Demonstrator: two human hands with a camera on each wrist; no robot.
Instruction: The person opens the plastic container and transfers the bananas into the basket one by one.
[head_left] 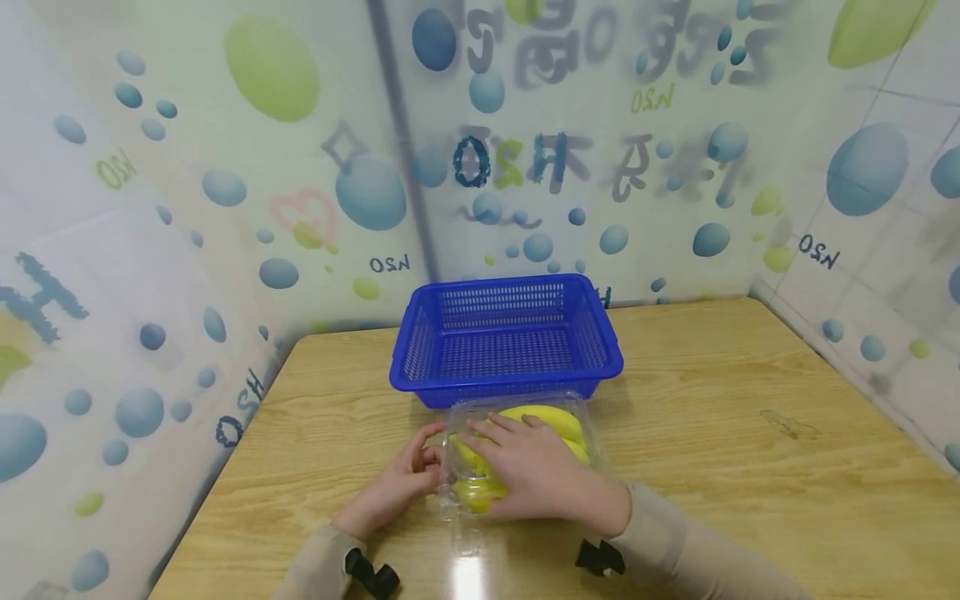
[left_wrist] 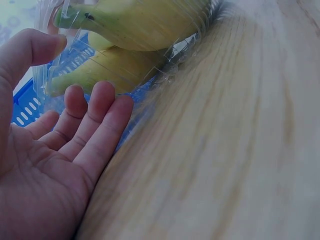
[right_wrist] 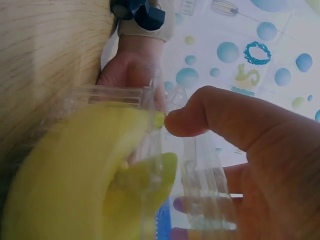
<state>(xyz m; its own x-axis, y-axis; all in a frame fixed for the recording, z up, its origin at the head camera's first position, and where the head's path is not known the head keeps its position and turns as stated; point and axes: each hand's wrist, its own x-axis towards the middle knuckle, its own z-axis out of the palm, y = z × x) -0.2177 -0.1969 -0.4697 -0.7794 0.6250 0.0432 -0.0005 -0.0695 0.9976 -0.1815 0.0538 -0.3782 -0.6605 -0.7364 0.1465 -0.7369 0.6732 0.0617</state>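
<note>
1. Nearest my camera, the left sleeve (head_left: 318, 562) leads to the left hand (head_left: 393, 483), loosely open, holding nothing; I can't tell whether it touches plastic.
2. Just beyond both hands, I see a blue basket (head_left: 506, 386).
3. Between the left hand and the right, yellow bananas (head_left: 551, 419) sit inside a clear container (head_left: 447, 493) on the counter (head_left: 690, 408).
4. My right hand (head_left: 536, 471) lies spread across the container's top, gripping nothing.

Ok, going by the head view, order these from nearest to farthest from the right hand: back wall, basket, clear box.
From the right hand:
1. Clear box: right under the hand.
2. Basket: just beyond the box.
3. Back wall: behind the basket, past the table's far edge.
</note>
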